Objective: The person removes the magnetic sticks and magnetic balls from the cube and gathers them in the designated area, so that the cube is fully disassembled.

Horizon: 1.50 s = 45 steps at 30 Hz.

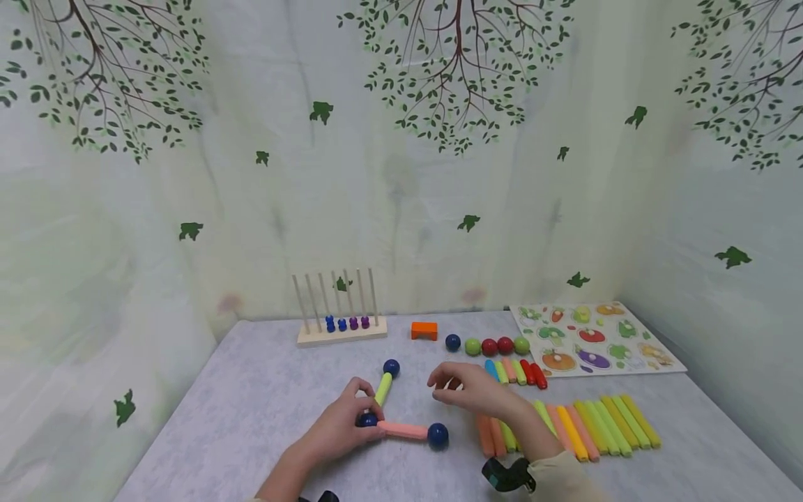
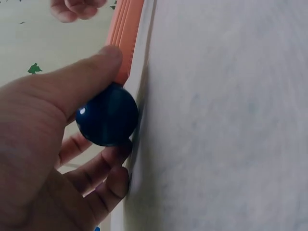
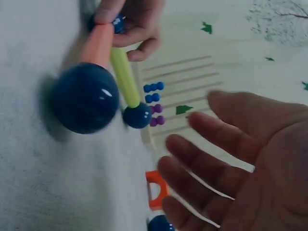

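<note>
My left hand [image 1: 339, 425] holds a blue ball [image 2: 107, 115] where two rods meet, its thumb against the end of the pink rod [image 1: 404, 431] and its fingers curled round the ball's far side. That rod runs right to a second blue ball [image 1: 438, 436]. A yellow-green rod [image 1: 384, 388] reaches away from the corner to a third blue ball [image 1: 392, 367], so the pieces form a V on the table. Off to the right, my right hand [image 1: 472, 387] hovers above the table with loosely bent fingers and nothing in them, as the right wrist view confirms.
Long coloured rods [image 1: 602, 427] lie in a row at right, partly behind my right forearm. Short rods [image 1: 517, 372], loose balls [image 1: 489, 346] and an orange block [image 1: 424, 330] sit farther back. A wooden peg stand [image 1: 341, 336] and a vegetable picture board [image 1: 599, 338] stand at the rear.
</note>
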{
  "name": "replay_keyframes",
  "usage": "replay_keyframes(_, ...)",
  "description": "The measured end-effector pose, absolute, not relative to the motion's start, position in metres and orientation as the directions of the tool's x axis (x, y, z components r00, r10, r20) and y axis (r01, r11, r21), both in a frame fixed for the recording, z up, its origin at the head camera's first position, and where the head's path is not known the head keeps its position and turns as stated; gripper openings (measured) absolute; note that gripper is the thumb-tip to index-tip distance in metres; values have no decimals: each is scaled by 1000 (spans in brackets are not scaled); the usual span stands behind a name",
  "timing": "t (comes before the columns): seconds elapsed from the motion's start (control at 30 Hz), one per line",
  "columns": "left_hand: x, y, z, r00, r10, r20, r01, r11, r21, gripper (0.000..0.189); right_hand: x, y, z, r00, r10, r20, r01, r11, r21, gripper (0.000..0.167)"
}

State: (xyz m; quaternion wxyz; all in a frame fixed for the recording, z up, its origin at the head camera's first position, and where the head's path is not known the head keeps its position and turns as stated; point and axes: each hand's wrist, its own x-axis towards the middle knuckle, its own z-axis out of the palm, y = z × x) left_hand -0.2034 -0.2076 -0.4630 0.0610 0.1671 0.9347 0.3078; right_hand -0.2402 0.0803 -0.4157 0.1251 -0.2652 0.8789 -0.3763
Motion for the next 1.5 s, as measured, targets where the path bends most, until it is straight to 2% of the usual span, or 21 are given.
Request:
replay_keyframes(0.13, -204, -201, -465, -952, 306, 25, 265, 778, 570, 17, -234, 75, -424, -786, -600, -150, -379, 660, -648, 24)
replay_keyframes(0.23, -205, -199, -466, -957, 289, 42, 261, 781, 568, 17, -232, 70, -430, -775, -600, -198, -401, 710, -579, 24)
replay_keyframes(0.33, -207, -199, -468, -959, 279, 51, 256, 777, 575, 16, -232, 68, -432, -786, -589, -189, -420, 732, -535, 22)
replay_keyframes(0.53, -208, -200, -470, -960, 275, 46, 246, 756, 606, 13, -233, 67, -435, -805, -569, -169, -416, 744, -523, 18)
replay_keyframes(0.8, -207, -201, -470, -951, 298, 77, 283, 748, 601, 11, -235, 68, -437, -794, -583, -174, -441, 749, -495, 16)
replay_keyframes(1.17, -205, -202, -472, -956, 289, 57, 261, 742, 618, 15, -240, 78, -443, -797, -588, -140, -426, 710, -561, 27)
replay_keyframes(1.33, -207, -202, -477, -954, 295, 51, 256, 717, 648, 15, -247, 83, -440, -830, -544, -124, -366, 698, -616, 29)
replay_keyframes(1.5, -208, -204, -479, -956, 289, 50, 250, 714, 654, 16, -269, 84, -423, -868, -491, -77, -340, 698, -630, 29)
